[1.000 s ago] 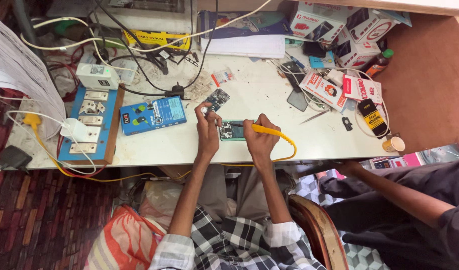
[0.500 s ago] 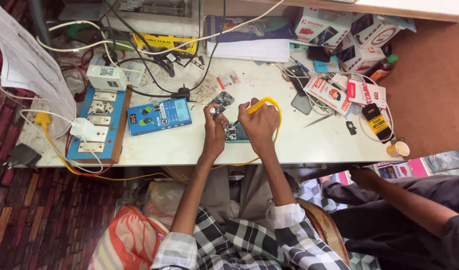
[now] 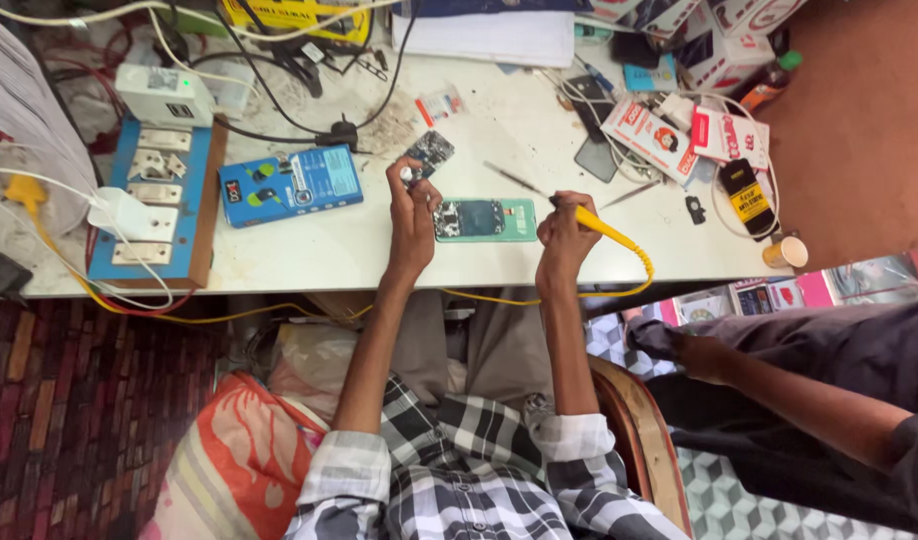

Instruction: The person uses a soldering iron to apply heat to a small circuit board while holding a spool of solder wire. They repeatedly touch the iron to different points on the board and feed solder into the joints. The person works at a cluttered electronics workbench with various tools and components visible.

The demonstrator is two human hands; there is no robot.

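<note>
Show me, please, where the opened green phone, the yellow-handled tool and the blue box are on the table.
opened green phone [image 3: 485, 220]: head view, middle of its open back.
yellow-handled tool [image 3: 601, 226]: head view, on the yellow handle beyond the right hand.
blue box [image 3: 291, 185]: head view, centre of its top face.

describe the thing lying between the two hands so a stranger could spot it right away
On the white worktable, look between the left hand and the right hand. There lies an opened phone, a flat green rectangle with a dark centre. The blue box to its left is bigger and closed.
</note>
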